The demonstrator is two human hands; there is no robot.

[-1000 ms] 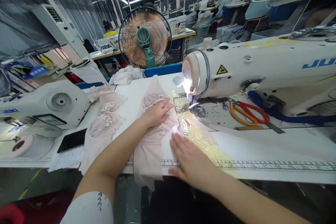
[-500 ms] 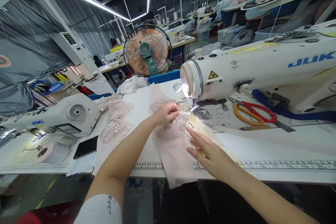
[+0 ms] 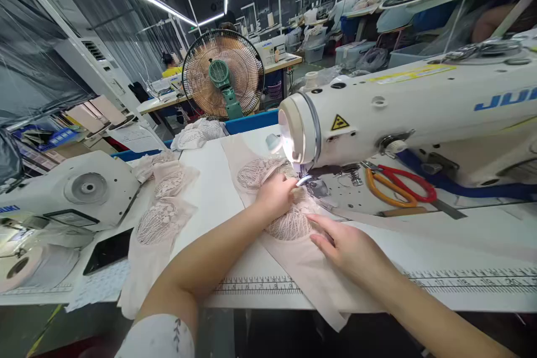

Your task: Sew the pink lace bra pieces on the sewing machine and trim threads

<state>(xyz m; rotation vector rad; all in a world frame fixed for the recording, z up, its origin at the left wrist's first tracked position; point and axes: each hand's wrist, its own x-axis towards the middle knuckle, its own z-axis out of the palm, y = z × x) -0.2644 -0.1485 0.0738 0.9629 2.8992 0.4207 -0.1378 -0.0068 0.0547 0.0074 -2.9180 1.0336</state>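
A pale pink lace bra (image 3: 289, 229) lies beneath the presser foot and needle area of a white sewing machine (image 3: 344, 123). My left hand (image 3: 277, 196) is closed on the bra close to the needle, its fingertips partly hidden against the cloth. At the right edge of the near lace cup, my right hand (image 3: 346, 243) touches the cloth with index finger and thumb apart; its other fingers are curled and partly hidden. The far cup lies beyond my left hand, and the lower band hangs over the table's front edge.
Orange- and red-handled scissors (image 3: 403, 187) lie on the machine bed. Another pale pink lace piece (image 3: 161, 207) is on the left, beside a black phone (image 3: 108, 251) and a second machine (image 3: 84, 190). A printed ruler (image 3: 260, 285) runs along the front edge. Behind stands a fan (image 3: 222, 75).
My left hand has moved right and nearer, closer to the needle. The bra has turned, its lower band swinging right. My right hand has come onto the cup's edge. The view has shifted.
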